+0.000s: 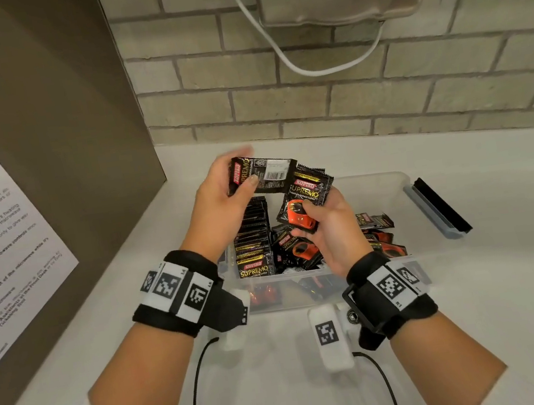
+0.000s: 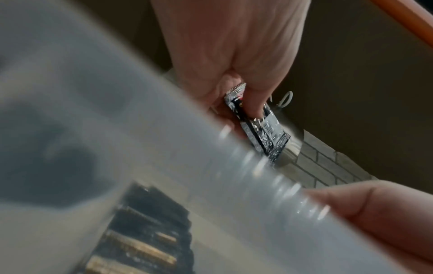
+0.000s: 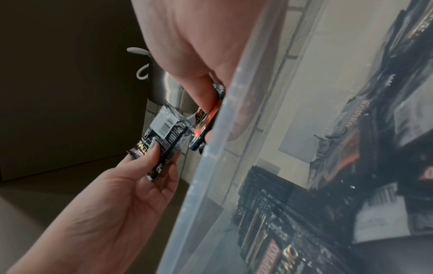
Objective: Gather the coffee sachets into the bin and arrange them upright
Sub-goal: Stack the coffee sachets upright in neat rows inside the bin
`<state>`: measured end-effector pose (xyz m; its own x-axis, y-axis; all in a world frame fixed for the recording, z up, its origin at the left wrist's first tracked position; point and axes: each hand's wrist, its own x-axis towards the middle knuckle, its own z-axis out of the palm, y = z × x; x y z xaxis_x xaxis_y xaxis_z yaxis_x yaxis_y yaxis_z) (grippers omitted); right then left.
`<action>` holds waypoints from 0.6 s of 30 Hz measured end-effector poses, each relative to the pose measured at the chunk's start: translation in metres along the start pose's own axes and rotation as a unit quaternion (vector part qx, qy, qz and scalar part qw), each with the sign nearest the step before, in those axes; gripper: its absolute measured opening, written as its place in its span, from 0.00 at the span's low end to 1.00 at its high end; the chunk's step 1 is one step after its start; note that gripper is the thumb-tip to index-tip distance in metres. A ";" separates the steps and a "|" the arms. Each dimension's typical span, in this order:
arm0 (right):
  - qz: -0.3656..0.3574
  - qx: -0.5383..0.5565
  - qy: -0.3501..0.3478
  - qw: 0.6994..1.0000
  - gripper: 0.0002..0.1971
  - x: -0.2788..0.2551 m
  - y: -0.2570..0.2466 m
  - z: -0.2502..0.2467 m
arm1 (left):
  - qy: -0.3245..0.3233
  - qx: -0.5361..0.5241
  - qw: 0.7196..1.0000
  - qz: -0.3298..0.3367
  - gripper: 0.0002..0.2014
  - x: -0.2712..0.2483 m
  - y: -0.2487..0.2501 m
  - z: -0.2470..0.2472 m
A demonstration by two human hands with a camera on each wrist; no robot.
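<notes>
Nearest, low in the head view, the clear plastic bin (image 1: 390,180) sits on the white counter (image 1: 286,390), with a row of black foil coffee sachets (image 1: 252,239) standing upright along its left side and loose ones (image 1: 381,237) tumbled at centre and right. Above it, at mid-frame, the right hand (image 1: 326,228) pinches a small fan of sachets with an orange car print (image 1: 304,203), long axis tilted up and left. Slightly farther and to the upper left, the left hand (image 1: 222,191) clasps a black sachet with a barcode (image 1: 263,173), lying roughly level, its right end touching the fan. The upright row lies directly beneath the left hand, so that hand is probably better placed to slot one in.
</notes>
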<state>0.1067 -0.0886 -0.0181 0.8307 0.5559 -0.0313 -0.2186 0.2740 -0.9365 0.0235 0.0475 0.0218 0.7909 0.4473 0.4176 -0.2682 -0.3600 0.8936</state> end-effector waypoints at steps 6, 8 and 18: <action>0.010 -0.009 -0.011 1.000 0.21 0.001 0.001 0.003 | -0.051 -0.003 0.999 -0.009 0.29 0.009 0.000 -0.011; 0.013 -0.008 -0.012 1.000 0.21 0.001 0.001 0.004 | -0.078 0.008 0.997 -0.015 0.33 0.011 -0.002 -0.010; 0.000 -0.075 -0.059 0.995 0.19 -0.004 -0.001 0.007 | -0.195 -0.086 0.977 -0.027 0.23 -0.003 0.008 -0.012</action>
<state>0.1002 -0.0856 -0.0143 0.7624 0.6471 0.0024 -0.1316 0.1586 -0.9785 0.0123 0.0527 0.0293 0.9468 0.1043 0.3045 -0.2822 -0.1862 0.9411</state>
